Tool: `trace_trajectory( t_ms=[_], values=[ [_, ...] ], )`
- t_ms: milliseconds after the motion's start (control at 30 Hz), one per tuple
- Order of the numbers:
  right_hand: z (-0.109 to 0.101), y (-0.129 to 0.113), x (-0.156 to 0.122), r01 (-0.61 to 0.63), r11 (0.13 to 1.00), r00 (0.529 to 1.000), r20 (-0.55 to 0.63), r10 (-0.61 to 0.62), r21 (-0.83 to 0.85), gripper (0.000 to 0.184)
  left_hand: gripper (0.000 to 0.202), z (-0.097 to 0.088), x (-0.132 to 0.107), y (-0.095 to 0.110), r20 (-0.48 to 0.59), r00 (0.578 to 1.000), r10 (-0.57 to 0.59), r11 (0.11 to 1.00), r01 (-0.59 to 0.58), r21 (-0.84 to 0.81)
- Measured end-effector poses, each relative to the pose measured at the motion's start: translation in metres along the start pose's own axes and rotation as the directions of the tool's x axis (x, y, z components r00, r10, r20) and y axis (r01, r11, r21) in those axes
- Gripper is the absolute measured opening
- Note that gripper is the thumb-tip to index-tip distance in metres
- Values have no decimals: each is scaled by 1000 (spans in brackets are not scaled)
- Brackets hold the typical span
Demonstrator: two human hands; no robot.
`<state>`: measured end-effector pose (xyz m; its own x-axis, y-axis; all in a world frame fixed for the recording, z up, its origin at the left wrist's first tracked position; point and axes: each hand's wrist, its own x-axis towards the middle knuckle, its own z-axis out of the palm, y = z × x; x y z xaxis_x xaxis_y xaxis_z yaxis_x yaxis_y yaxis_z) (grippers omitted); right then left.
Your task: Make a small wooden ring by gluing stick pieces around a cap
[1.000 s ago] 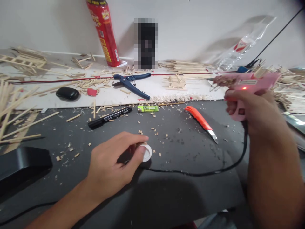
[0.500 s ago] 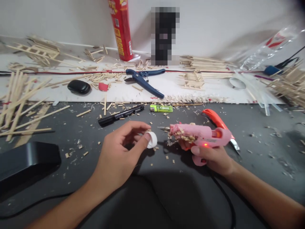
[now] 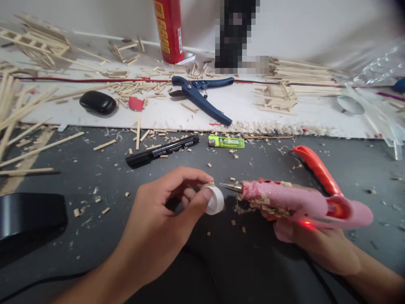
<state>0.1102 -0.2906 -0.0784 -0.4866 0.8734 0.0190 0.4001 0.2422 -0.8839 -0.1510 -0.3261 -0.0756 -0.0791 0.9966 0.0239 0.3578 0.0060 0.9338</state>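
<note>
My left hand (image 3: 167, 219) pinches a small white plastic cap (image 3: 217, 200) between thumb and fingers, its round rim turned to the right. A small pale bit, too small to make out, sits by the fingertip at the cap's upper edge. My right hand (image 3: 319, 245) is closed around a pink glue gun (image 3: 294, 202) that lies nearly level, with a red light glowing on its side. Its metal nozzle points left, close to the cap but apart from it. Dried glue and wood bits crust the gun's front.
Behind my hands lie a black marker (image 3: 163, 151), a green lighter (image 3: 226, 142) and blue cutters (image 3: 202, 99). An orange-handled tool (image 3: 316, 169) rests behind the glue gun. A black mouse (image 3: 98, 102), a red can (image 3: 169, 31) and wooden sticks (image 3: 41, 147) are farther off.
The glue gun has come nearer to the camera and tilted, its back end lower and farther right. The cap has shifted slightly right and down, and the whole view has moved a little.
</note>
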Motion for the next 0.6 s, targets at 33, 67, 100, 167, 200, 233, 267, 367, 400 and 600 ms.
trace_trajectory(
  t_ms=[33, 67, 100, 167, 200, 233, 267, 367, 400, 600],
  values=[
    [0, -1, 1, 48, 998, 999, 7, -48, -37, 8, 5, 0, 0, 0, -1, 1000, 3, 1000, -3, 3],
    [0, -2, 2, 95, 993, 995, 9, -94, -67, 6, 5, 0, 0, -1, -1, 1000, 1, 1000, -1, 6],
    [0, -3, 3, 129, 988, 992, 9, -129, -86, 5, 5, 0, 1, -1, -2, 1000, -2, 1000, 3, 7],
    [1, -4, 5, 147, 984, 989, 13, -146, -97, 7, 5, 1, 0, -2, -3, 1000, -8, 1000, 8, 6],
    [1, -5, 5, 142, 985, 990, 10, -142, -99, 8, 5, 1, 0, -2, -3, 1000, -7, 1000, 7, 7],
    [2, -5, 5, 130, 986, 991, 6, -130, -102, 8, 6, 1, 0, -3, -3, 1000, -4, 1000, 5, 8],
    [3, -6, 6, 125, 987, 992, 5, -125, -100, 9, 6, 0, 0, -3, -4, 1000, 0, 1000, 0, 11],
    [4, -8, 7, 122, 988, 993, 7, -122, -95, 10, 7, 0, -1, -3, -1, 1000, 9, 1000, -9, 24],
    [4, -9, 8, 120, 989, 993, 14, -120, -90, 11, 6, 0, -1, -3, 0, 1000, 10, 1000, -10, 26],
    [4, -14, 10, 86, 992, 996, 43, -83, -87, 12, 7, 0, -1, -3, 8, 1000, 5, 1000, -5, 30]
  ],
)
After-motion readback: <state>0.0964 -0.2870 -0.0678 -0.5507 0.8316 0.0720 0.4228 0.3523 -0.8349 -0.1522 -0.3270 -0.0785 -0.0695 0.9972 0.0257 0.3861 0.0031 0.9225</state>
